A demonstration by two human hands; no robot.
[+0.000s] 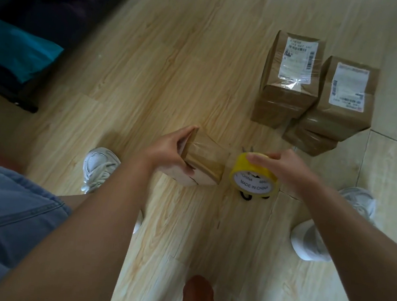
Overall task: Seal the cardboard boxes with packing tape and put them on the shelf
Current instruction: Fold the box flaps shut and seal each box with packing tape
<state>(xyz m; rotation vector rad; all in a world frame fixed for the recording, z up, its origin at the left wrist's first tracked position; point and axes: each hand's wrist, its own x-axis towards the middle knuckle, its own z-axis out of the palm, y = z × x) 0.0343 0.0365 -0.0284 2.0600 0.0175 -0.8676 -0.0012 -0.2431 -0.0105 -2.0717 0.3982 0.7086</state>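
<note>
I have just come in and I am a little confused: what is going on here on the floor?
A person is packing small parcels over a wooden floor. The left hand grips a small cardboard box, which looks already wrapped with shiny tape. The right hand holds a roll of yellow packing tape right beside that box. Several labelled boxes stand stacked on the floor further away, to the right. None of the boxes in view is on a shelf yet.
</note>
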